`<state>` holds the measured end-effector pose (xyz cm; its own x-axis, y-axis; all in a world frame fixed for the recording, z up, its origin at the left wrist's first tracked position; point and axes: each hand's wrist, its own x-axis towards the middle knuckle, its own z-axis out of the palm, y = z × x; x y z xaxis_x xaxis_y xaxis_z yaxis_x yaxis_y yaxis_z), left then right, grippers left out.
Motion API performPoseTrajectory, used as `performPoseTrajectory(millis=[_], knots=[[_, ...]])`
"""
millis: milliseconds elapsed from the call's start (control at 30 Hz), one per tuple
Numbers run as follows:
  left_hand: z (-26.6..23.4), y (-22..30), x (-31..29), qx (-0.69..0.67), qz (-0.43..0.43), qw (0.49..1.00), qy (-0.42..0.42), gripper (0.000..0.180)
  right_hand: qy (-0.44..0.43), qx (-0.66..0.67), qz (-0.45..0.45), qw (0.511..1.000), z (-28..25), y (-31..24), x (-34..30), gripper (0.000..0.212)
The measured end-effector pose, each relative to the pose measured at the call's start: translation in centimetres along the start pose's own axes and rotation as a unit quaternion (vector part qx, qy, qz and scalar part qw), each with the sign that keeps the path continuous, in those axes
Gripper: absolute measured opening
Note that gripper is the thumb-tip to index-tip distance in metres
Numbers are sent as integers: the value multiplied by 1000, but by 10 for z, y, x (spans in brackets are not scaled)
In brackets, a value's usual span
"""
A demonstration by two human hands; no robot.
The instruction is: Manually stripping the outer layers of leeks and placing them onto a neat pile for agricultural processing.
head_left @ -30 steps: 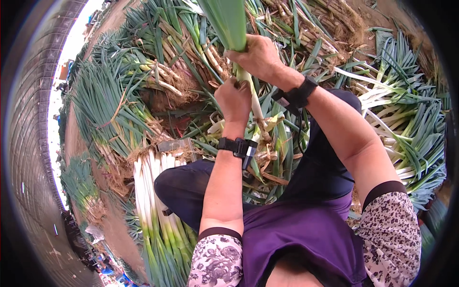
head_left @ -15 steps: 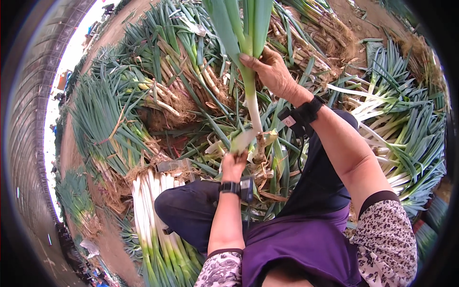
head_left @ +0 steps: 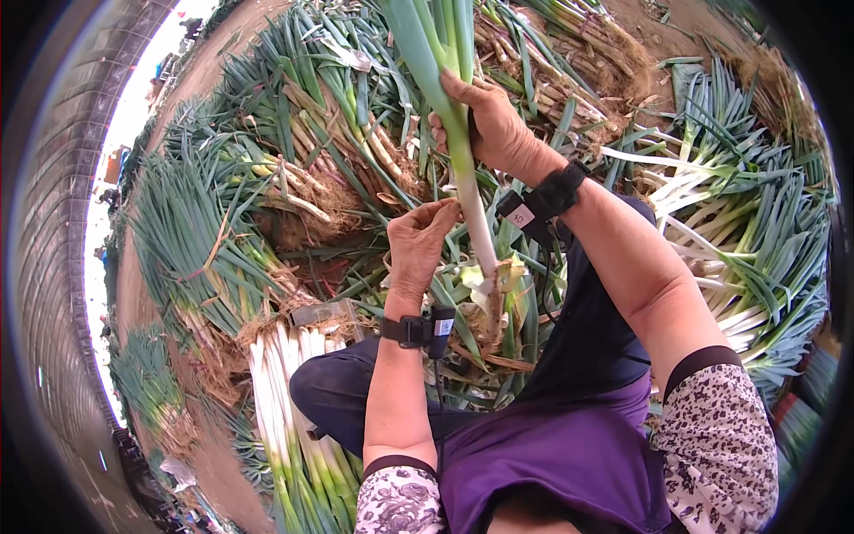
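Observation:
A thick leek stands nearly upright before me, its green leaves at the top and its white shank and brown root end pointing down. My right hand is wrapped round its upper green part. Beside the white shank, my left hand has thumb and fingers pinched together at the stalk's left side; whatever is between the fingertips is too small to make out. Below the shank lie pale peeled leaf scraps among green leaves.
Bundles of rooted, untrimmed leeks lie to the left, with more at the far side. Cleaned white leeks are stacked by my left knee. A large pile of leeks spreads at the right. Black wrist straps carry small boxes.
My left hand has risen from near the leek's root end to mid-shank, and the blurred pale strip at its fingers is gone. My right hand and the leek have shifted slightly left.

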<state>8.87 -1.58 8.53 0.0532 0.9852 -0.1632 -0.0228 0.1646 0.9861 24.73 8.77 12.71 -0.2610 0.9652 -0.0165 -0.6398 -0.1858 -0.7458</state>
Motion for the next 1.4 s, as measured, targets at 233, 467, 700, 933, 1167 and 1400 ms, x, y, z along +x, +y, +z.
performPoseTrajectory(millis=[233, 467, 700, 933, 1167, 1400], knots=[[15, 4, -3, -63, -36, 997, -36, 24, -44, 111, 89, 989, -9, -7, -4, 33], [15, 1, -16, -88, -57, 993, -61, 17, -119, 186, 135, 966, -11, -9, -11, 36], [16, -8, -31, -110, -51, 992, -34, 19, -132, 173, 162, 962, -4, -1, -17, 41], [2, 2, -27, -88, -61, 992, -62, 20, -154, 153, 180, 959, 6, 8, -23, 42], [7, -1, -33, -89, -61, 993, -44, 20, -190, 150, 187, 952, 6, 14, -23, 44], [6, -10, -36, -15, -46, 998, -34, 20, -182, 128, 190, 956, 9, 17, -29, 45]])
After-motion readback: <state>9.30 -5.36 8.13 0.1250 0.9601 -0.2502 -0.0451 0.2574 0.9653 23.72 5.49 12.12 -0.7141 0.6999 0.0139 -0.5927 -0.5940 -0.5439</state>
